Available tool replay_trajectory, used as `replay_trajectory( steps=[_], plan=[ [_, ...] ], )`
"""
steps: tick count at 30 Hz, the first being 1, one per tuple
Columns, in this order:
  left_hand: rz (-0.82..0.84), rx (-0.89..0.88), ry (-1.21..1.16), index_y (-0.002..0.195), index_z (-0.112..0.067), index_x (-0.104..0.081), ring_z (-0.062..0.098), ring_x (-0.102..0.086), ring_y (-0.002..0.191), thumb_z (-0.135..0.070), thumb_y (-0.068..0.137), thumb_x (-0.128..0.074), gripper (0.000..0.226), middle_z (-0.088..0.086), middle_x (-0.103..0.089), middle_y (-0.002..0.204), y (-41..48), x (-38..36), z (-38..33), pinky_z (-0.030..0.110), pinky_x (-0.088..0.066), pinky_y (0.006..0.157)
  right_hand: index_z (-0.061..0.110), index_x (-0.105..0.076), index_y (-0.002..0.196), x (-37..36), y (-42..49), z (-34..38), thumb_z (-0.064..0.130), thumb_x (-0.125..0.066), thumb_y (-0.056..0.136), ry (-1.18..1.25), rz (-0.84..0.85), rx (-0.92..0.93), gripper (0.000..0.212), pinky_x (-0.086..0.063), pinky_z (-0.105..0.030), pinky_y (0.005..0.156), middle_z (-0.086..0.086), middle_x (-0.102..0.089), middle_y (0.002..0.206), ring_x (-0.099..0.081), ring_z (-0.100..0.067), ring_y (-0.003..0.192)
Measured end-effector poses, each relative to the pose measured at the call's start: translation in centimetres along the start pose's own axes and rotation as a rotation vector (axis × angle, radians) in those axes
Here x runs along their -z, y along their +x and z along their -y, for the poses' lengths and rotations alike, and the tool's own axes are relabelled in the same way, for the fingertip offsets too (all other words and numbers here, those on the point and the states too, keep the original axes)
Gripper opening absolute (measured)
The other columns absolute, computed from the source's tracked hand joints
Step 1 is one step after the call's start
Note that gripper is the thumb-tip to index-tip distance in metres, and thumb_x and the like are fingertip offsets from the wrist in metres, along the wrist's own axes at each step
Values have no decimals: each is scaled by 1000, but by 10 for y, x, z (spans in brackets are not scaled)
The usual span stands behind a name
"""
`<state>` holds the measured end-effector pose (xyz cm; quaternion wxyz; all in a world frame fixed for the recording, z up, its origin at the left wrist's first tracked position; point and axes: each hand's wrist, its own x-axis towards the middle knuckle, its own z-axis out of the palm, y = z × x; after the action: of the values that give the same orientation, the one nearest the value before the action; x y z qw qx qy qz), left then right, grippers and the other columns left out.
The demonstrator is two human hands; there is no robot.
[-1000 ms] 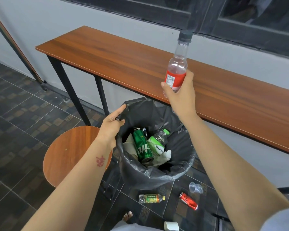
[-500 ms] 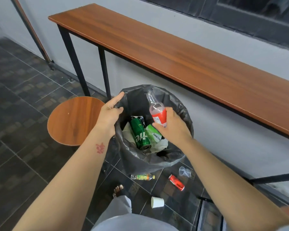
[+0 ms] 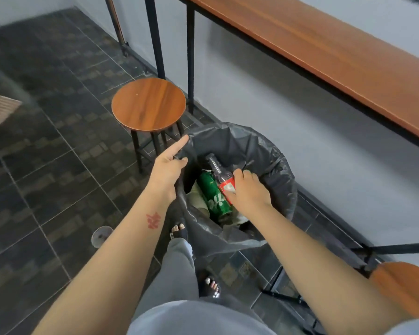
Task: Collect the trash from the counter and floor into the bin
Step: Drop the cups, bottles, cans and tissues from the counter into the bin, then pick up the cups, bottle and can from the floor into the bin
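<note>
Right hand (image 3: 248, 189) grip wraps bottle (image 3: 221, 176) inside bin (image 3: 271, 151), neck tilted up-left; our left hand (image 3: 168, 169) pinches the liner rim.

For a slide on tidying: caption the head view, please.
Left hand holds the bin bag open while the right hand lowers a bottle beside a green can.
</note>
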<state>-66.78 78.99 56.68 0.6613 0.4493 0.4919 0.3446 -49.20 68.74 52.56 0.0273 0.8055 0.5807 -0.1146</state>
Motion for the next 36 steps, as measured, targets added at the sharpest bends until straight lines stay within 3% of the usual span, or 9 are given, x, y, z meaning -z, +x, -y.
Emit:
replay_trajectory(
  steps=[3, 7, 13, 17, 20, 22, 25, 31, 36],
  plan=[
    [-51, 33, -11, 125, -35, -65, 14, -44, 133, 9, 95, -45, 58, -11, -56, 139, -20, 10, 15, 40, -33, 113, 13, -36, 139, -1, -17, 0, 45, -50, 96, -11, -126, 66, 56, -41, -37, 100, -10, -46, 136, -43, -27, 124],
    [-79, 65, 1, 125, -35, -65, 19, -48, 130, 9, 95, -45, 58, -9, -57, 137, -36, 20, 33, 43, -39, 109, 14, -35, 145, -5, -34, -9, 45, -49, 97, 45, -209, 12, 59, -27, -39, 115, -9, -36, 151, -31, -27, 140],
    [-124, 84, -24, 128, -34, -64, 16, -49, 129, 10, 95, -44, 58, -10, -58, 136, -52, 47, 51, 38, -40, 108, 29, -22, 152, -30, -54, -28, 56, -41, 97, 70, -106, -145, 64, -10, -46, 121, -10, -1, 164, -1, -28, 151],
    [-152, 87, -70, 129, -34, -63, 16, -47, 132, 10, 96, -44, 58, -11, -56, 138, -58, 69, 62, 43, -39, 109, 43, -15, 152, -50, -62, -26, 62, -44, 93, 277, 43, -263, 69, -19, -54, 118, -7, 7, 164, -9, -33, 149],
    [-157, 106, -103, 130, -31, -62, 17, -49, 130, 11, 95, -43, 58, -9, -58, 137, -62, 82, 72, 45, -38, 110, 54, -15, 147, -63, -65, -18, 57, -52, 92, 630, 86, -301, 67, -32, -48, 110, 4, -4, 164, -27, -28, 145],
    [-164, 128, -125, 131, -30, -62, 17, -50, 129, 11, 95, -43, 57, -7, -59, 136, -63, 88, 81, 44, -37, 110, 55, -23, 145, -72, -68, -11, 51, -57, 92, 838, 66, -335, 63, -32, -37, 106, 8, -21, 161, -29, -20, 144],
    [-193, 166, -133, 133, -28, -60, 16, -50, 130, 12, 95, -43, 57, -6, -58, 137, -67, 97, 98, 42, -37, 111, 56, -38, 137, -87, -70, 3, 43, -61, 92, 1118, 42, -440, 53, -30, -34, 108, 19, -34, 153, -30, -12, 142],
    [-329, 240, -87, 127, -37, -64, 7, -52, 125, 10, 96, -45, 59, -13, -60, 133, -82, 129, 144, 31, -42, 105, 55, -45, 134, -125, -67, 27, 33, -64, 92, 1212, 102, -490, 50, -27, -33, 110, 21, -37, 150, -30, -7, 140],
    [-365, 243, 2, 129, -42, -61, 0, -52, 123, 5, 94, -54, 59, -17, -57, 135, -76, 149, 188, 15, -42, 95, 57, -48, 130, -160, -56, 42, 30, -65, 92, 1222, 144, -515, 50, -30, -15, 96, 23, -41, 146, -35, 0, 134]
  ],
)
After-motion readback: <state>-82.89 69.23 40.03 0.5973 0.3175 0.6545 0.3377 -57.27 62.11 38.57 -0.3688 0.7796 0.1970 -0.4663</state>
